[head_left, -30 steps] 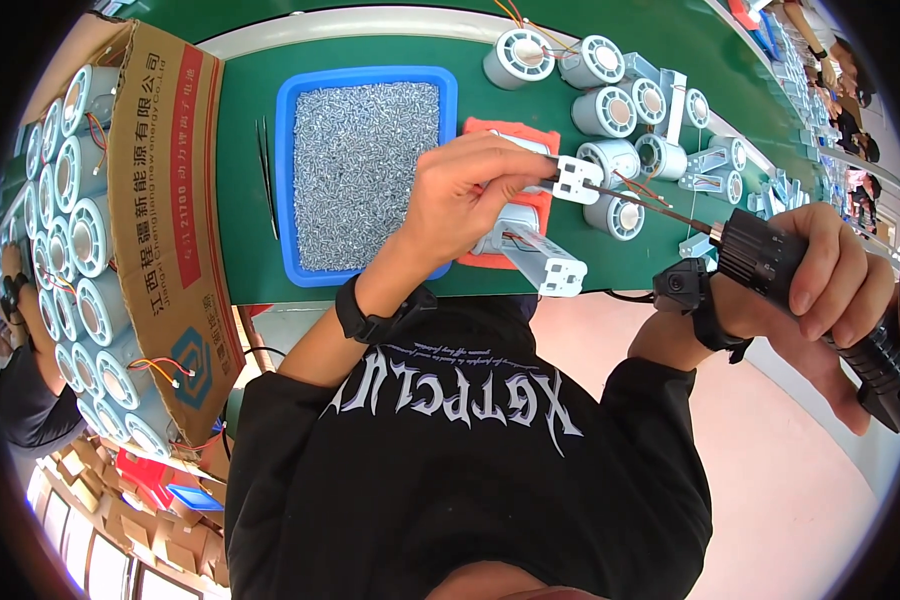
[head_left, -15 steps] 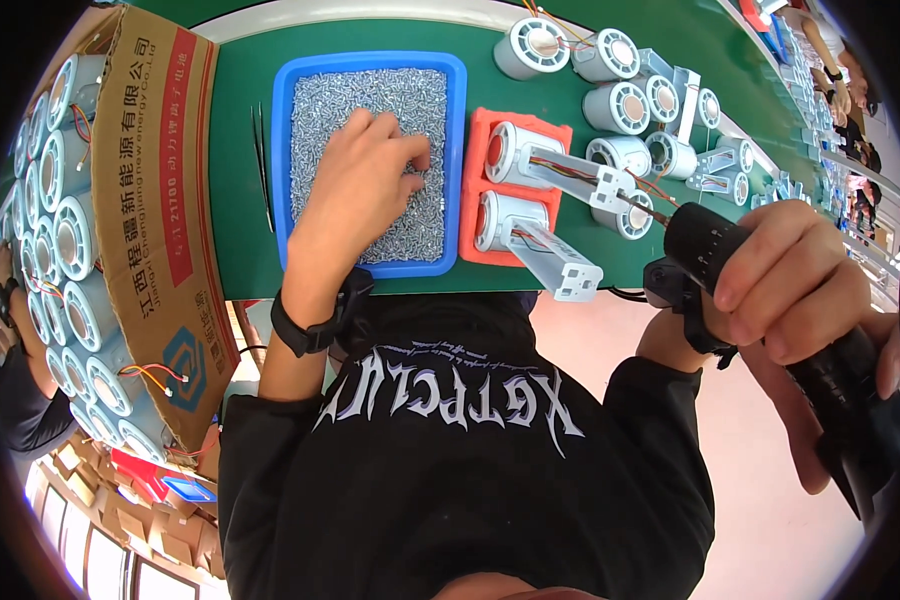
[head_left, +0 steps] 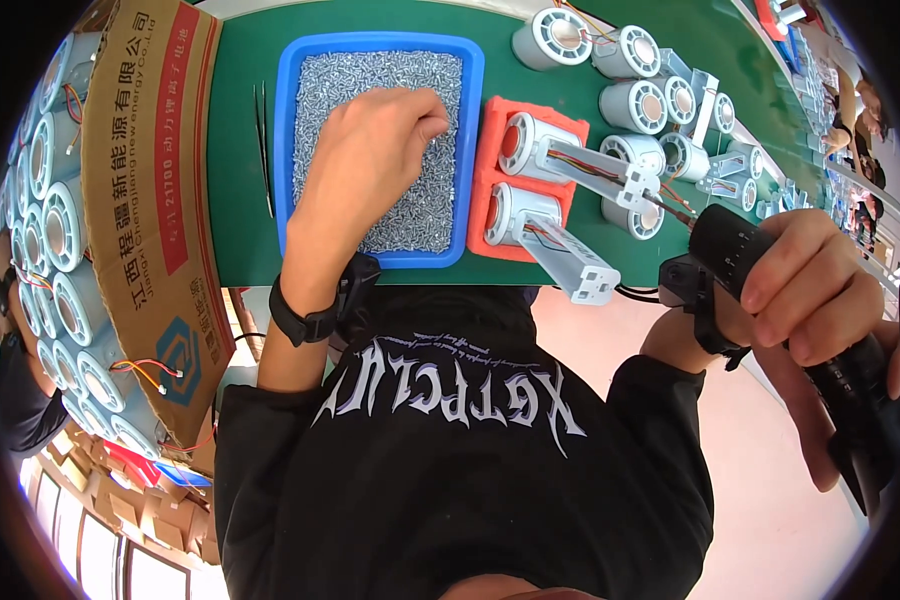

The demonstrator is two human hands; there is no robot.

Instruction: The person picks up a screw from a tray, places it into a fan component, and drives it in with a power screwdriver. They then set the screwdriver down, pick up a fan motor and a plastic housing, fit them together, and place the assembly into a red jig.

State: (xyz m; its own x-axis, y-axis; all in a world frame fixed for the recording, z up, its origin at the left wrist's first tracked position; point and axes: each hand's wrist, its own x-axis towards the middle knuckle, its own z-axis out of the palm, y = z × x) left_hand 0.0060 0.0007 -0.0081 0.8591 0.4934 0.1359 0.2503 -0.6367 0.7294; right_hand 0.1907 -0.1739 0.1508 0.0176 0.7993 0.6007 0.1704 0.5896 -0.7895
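Note:
My left hand [head_left: 378,140] is above a blue tray [head_left: 473,150] full of small silver screws [head_left: 420,225]. Its fingers are curled together, and whatever is between the fingertips is hidden. My right hand [head_left: 810,285] is wrapped round a black electric screwdriver [head_left: 727,245], whose bit points left at the end of the upper bracket [head_left: 610,175]. That bracket extends from a pale-blue motor lying in an orange-red holder [head_left: 490,170]. A second motor with a bracket [head_left: 570,262] lies below it in the same holder.
Black tweezers [head_left: 262,150] lie left of the tray. A cardboard box [head_left: 155,220] with stacked motors [head_left: 60,225] stands at the left. More motors [head_left: 635,105] with loose wires crowd the green table's [head_left: 240,250] far right. Other people are at the right edge.
My left hand's fingers have gone from spread among the screws to curled together, and the hand has lifted slightly. The right hand keeps its grip on the screwdriver. The whole view has shifted a little.

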